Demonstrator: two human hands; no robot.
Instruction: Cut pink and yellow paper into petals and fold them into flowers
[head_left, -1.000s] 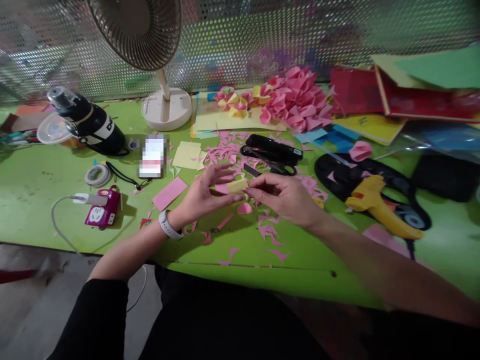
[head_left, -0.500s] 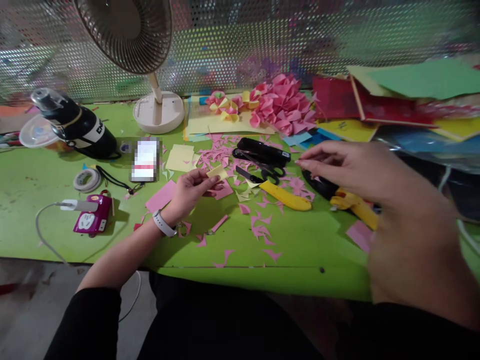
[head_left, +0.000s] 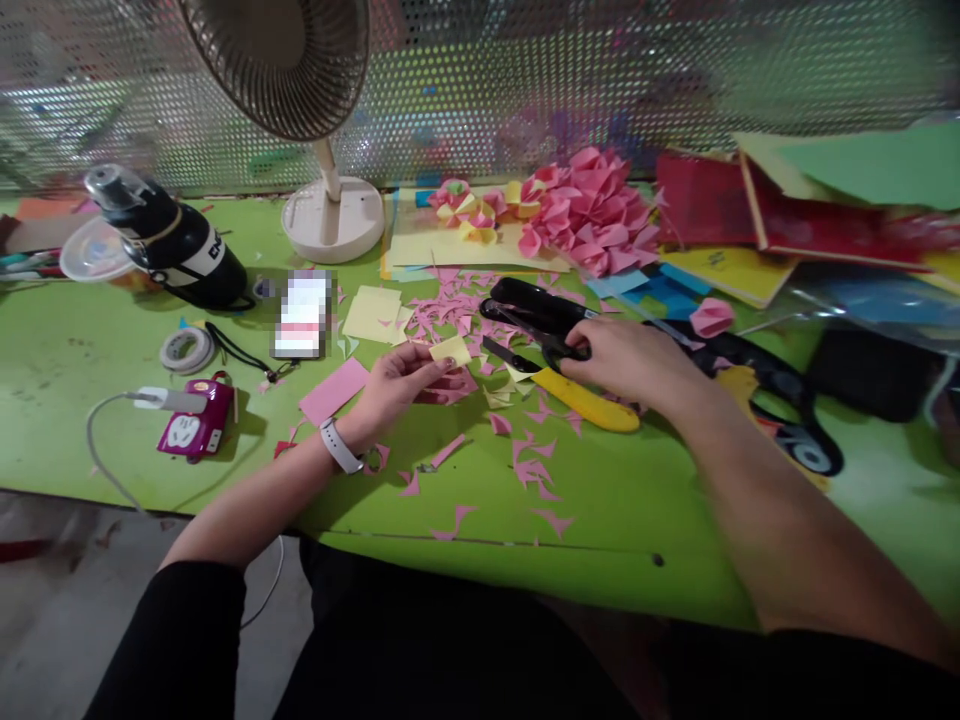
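My left hand (head_left: 412,380) pinches a small folded piece of yellow paper (head_left: 452,351) between thumb and fingers. My right hand (head_left: 619,360) has its fingers closed at the handles of the black scissors (head_left: 551,350), which still lie on the table. Just in front of that hand is a craft knife with a yellow handle (head_left: 589,400) and a dark blade end. Behind the scissors rests a black stapler (head_left: 540,305). Pink paper scraps (head_left: 450,305) are scattered around both hands. A stack of yellow paper squares (head_left: 371,313) and a pink sheet (head_left: 335,390) lie left of my left hand.
Folded pink paper flowers (head_left: 592,215) are heaped at the back. A white fan (head_left: 334,220), black bottle (head_left: 187,250), phone (head_left: 303,315), tape roll (head_left: 186,349) and purple charger block (head_left: 196,415) stand to the left. Large black-handled scissors (head_left: 780,380) lie at right.
My right hand has moved left and down from above the right side onto the scissors' handles. The left hand keeps its yellow paper. The view has shifted slightly.
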